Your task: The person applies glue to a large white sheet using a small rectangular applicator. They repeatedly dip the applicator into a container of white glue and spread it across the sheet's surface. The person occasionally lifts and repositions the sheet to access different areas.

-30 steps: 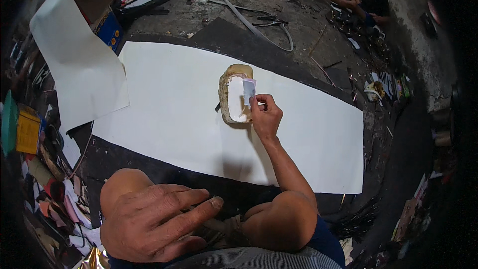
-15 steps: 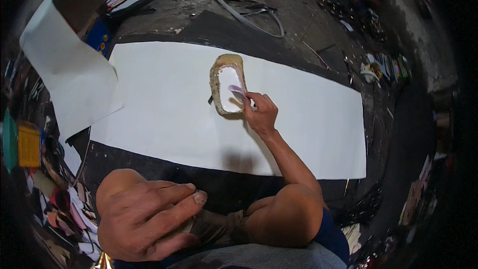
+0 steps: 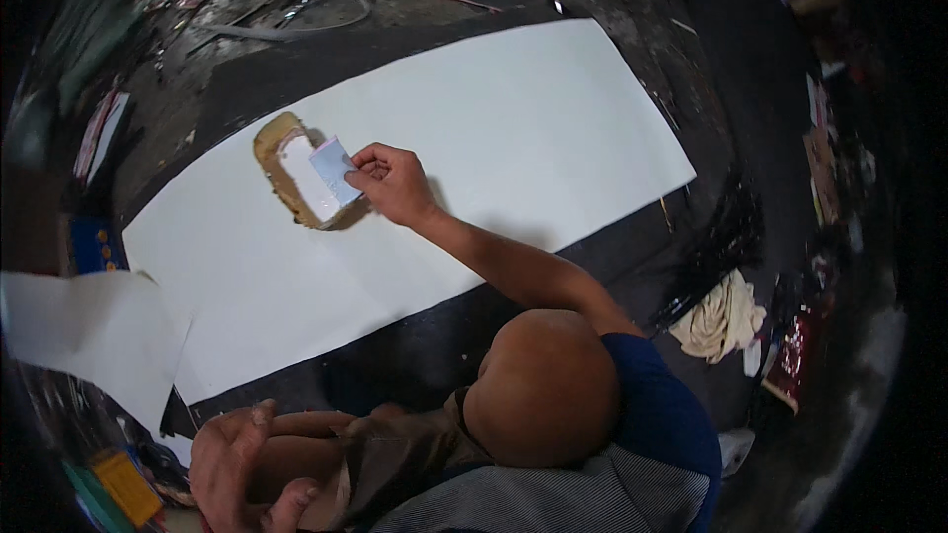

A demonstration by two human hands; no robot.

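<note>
My right hand point(image 3: 397, 188) pinches a small flat pale card point(image 3: 334, 168) between thumb and fingers. The card is above a crusty, yellowish-brown tray point(image 3: 276, 175), partly covering its contents. White, wet-looking paste point(image 3: 296, 160) lies inside the tray. The tray rests on a long white sheet point(image 3: 533, 118) spread on dark material. My left hand point(image 3: 229, 474) is by my left knee at the lower left, thumb and fingers apart, holding nothing that I can see.
A second white sheet point(image 3: 84, 321) curls up at the left. Near it is a blue box point(image 3: 96, 243) with yellow dots. A crumpled cream cloth point(image 3: 723, 318) lies right of my knee. A grey strap point(image 3: 247, 32) and scraps litter the far floor.
The view has turned, so the white sheet now slants up to the right. My right hand's card now shows its broad face above the tray. My left hand's fingers have spread.
</note>
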